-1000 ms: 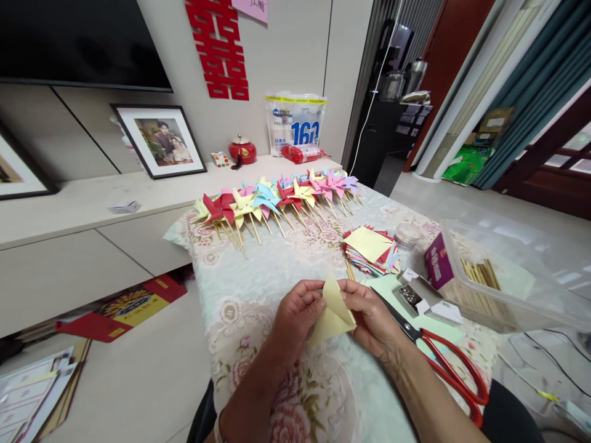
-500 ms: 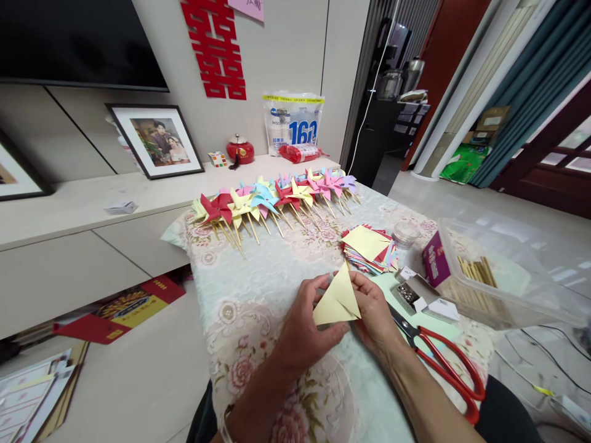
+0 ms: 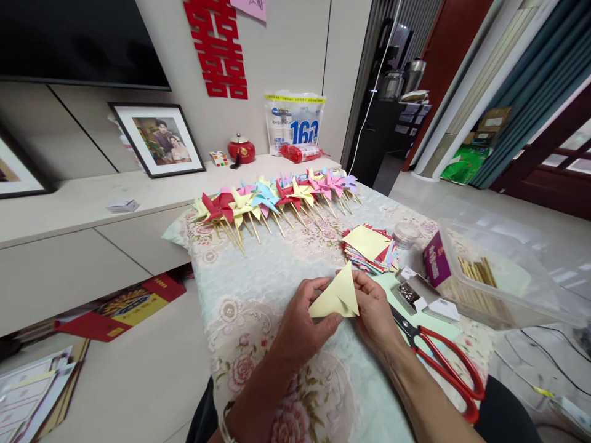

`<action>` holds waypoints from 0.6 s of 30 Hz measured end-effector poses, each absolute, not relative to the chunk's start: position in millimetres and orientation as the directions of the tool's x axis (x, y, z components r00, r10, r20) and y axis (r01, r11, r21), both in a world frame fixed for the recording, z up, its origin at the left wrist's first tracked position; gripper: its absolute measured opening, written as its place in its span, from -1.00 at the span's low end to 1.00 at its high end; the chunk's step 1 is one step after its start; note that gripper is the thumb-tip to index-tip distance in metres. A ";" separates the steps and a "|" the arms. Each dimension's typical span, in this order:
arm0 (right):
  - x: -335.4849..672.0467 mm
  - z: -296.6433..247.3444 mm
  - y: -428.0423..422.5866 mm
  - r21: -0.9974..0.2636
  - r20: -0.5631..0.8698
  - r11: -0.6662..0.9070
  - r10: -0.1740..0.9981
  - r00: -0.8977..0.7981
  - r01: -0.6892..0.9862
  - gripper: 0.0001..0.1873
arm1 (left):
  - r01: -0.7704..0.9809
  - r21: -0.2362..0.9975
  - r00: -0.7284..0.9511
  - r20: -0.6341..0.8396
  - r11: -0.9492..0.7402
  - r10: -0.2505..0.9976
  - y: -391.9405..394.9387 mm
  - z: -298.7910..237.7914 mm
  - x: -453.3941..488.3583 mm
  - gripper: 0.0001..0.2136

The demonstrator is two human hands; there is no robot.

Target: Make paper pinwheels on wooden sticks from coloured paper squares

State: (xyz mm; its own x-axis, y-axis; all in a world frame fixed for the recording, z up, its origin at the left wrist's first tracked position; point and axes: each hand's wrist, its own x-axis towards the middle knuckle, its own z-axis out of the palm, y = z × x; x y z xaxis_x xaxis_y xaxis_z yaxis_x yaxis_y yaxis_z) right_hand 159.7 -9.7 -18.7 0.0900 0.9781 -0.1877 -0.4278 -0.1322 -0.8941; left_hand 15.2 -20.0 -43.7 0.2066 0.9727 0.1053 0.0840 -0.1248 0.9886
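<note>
A pale yellow paper square [image 3: 338, 296], cut with slits and partly folded, is held up between my two hands over the table. My left hand [image 3: 308, 323] grips its left corner, thumb in front and fingers behind. At the right edge, my right hand [image 3: 372, 306] pinches the paper, its fingertips partly hidden behind the sheet. Just beyond lies a stack of coloured paper squares [image 3: 369, 246], a yellow one on top. Red-handled scissors [image 3: 443, 357] rest beside my right forearm. A small open box of metal fasteners [image 3: 409, 295] sits near the scissors.
Several finished paper pinwheels [image 3: 265, 197] on sticks lie in a row along the table's far edge. A clear plastic bin [image 3: 503, 304] with wooden sticks [image 3: 478, 271] stands at right. A small round clear container [image 3: 406, 234] is behind the stack. The floral tablecloth [image 3: 258, 277] covers the table.
The yellow paper has shifted slightly left and up in my hands. My left thumb has slid a little leftward along its lower edge. Everything else on the table stays in place.
</note>
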 end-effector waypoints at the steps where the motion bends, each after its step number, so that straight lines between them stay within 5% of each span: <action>1: 159.7 -18.8 -9.9 -0.895 -0.188 -0.133 0.978 0.090 -0.425 -0.72 | 0.060 0.993 0.213 0.085 -0.100 0.973 -19.5 -45.0 14.8 -0.51; 6: 159.3 -19.9 -9.7 -0.897 -0.194 -0.145 0.978 0.077 -0.417 -0.70 | -0.059 0.998 0.193 0.030 -0.019 0.981 -18.1 -45.2 14.6 -0.58; 13: 161.5 -17.2 -8.0 -0.879 -0.240 -0.162 0.963 0.124 -0.448 -0.71 | 0.152 0.965 0.260 0.171 -0.215 0.950 -21.2 -32.6 15.7 -0.51; 18: 160.8 -16.1 -9.5 -0.884 -0.236 -0.162 0.964 0.121 -0.438 -0.72 | 0.102 0.977 0.230 0.160 -0.188 0.960 -19.7 -34.5 15.1 -0.63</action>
State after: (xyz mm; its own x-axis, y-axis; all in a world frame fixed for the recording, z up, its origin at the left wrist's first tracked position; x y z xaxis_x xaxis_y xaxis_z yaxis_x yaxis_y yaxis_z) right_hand 160.8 -9.5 -16.1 0.1213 0.9641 -0.2363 -0.4376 -0.1617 -0.8845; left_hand 15.1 -19.7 -34.5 0.2296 0.9600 0.1604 0.1022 -0.1877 0.9769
